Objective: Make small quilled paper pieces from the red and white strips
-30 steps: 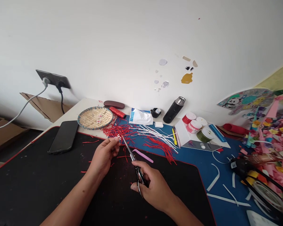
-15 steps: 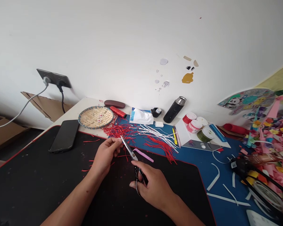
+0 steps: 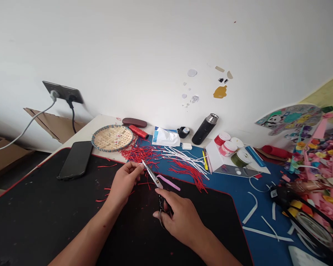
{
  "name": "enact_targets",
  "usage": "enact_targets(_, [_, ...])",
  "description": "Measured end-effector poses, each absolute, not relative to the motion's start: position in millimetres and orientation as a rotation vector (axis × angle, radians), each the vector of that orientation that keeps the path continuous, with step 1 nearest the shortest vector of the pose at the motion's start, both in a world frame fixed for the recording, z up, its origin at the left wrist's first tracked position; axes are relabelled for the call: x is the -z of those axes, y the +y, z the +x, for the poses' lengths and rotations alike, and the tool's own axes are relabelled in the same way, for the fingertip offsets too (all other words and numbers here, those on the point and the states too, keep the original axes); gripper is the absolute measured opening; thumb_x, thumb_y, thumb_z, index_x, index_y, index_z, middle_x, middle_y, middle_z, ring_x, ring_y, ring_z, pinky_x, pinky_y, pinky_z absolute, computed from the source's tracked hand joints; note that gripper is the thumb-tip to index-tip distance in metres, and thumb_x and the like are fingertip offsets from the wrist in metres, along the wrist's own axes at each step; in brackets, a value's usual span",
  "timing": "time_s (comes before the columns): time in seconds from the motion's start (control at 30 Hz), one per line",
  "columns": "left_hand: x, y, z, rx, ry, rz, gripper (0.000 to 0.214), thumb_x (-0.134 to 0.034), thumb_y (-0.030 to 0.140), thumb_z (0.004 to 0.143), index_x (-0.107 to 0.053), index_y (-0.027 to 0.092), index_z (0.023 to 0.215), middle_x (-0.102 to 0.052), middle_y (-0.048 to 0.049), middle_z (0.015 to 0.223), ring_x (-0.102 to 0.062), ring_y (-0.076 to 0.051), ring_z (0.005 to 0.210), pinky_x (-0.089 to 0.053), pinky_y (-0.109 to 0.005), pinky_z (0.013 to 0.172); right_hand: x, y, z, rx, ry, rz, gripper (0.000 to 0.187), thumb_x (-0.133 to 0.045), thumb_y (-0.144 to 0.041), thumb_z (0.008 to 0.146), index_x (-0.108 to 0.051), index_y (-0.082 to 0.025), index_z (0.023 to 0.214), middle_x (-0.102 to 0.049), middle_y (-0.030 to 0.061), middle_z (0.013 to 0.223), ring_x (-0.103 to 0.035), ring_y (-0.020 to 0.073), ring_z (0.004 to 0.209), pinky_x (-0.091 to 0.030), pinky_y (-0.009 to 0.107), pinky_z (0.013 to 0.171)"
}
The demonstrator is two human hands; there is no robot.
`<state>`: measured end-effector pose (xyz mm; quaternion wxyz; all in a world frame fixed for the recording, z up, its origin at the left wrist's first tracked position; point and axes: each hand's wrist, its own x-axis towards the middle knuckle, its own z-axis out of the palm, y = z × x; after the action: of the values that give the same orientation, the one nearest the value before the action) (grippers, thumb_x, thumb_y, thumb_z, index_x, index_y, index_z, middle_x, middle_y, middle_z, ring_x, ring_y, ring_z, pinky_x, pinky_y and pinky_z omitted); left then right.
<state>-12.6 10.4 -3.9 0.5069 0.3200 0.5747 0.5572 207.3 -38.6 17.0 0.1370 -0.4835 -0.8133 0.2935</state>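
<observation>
Here, scissors (image 3: pixel 155 180) in hands — lettering unreadable.

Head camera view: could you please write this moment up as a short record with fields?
Left hand: left hand pinches a small white piece, too small to identify, at its fingers
Right hand: right hand holds silver scissors with black handles, tips at the left fingers
Surface: black desk mat with red edging
Beside the hands: pink flat stick, pile of thin red paper strips
Further back: round woven bamboo tray, black smartphone, black steel-capped flask
</observation>
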Motion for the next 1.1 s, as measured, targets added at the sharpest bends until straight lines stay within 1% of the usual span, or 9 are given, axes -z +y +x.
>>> enact_targets(0.23, [4.9, 11.2, -12.0, -1.328, 1.377, 0.789, 0.042, -0.084, 0.056, 0.069, -0.066, 0.019, 0.075, -0.064, 0.0005, 0.064, -0.047, -0.012, 0.051, -0.031, -0.022, 0.045, -17.7, -39.5, 207.6, -0.850, -2.357, -1.399, 0.061, -0.077, -0.027, 0.087, -0.061, -0.030, 0.146, -0.072, -0.0001, 0.092, -0.069, 0.0195, 0.080, -0.048, 0.030, 0.075])
enact_targets(0.37, [4.8, 11.7, -12.2, -1.317, 1.402, 0.807, 0.041, -0.083, 0.056, 0.070, -0.066, 0.019, 0.074, -0.062, 0.0012, 0.060, -0.046, -0.011, 0.049, -0.030, -0.022, 0.045, -21.9, -38.8, 206.5, -0.850, -2.377, -1.415, 0.060, -0.076, -0.028, 0.088, -0.061, -0.030, 0.146, -0.072, 0.0007, 0.093, -0.069, 0.0199, 0.080, -0.048, 0.030, 0.075])
enact_targets(0.6, [2.7, 11.5, -12.3, -1.330, 1.354, 0.758, 0.041, -0.085, 0.055, 0.065, -0.064, 0.019, 0.069, -0.064, 0.0004, 0.062, -0.046, -0.011, 0.048, -0.031, -0.023, 0.044, -25.6, -39.0, 204.8, -0.836, -2.402, -1.417, 0.058, -0.074, -0.030, 0.090, -0.060, -0.029, 0.146, -0.073, 0.0013, 0.093, -0.069, 0.0199, 0.081, -0.049, 0.030, 0.075])
enact_targets(1.1, [2.4, 12.0, -12.8, -1.352, 1.302, 0.708, 0.039, -0.085, 0.051, 0.064, -0.064, 0.019, 0.067, -0.061, 0.0014, 0.059, -0.045, -0.010, 0.048, -0.031, -0.022, 0.044, -27.2, -39.8, 201.2, -0.781, -2.440, -1.401, 0.057, -0.073, -0.030, 0.090, -0.060, -0.029, 0.146, -0.073, 0.0015, 0.095, -0.069, 0.0198, 0.079, -0.047, 0.029, 0.074])
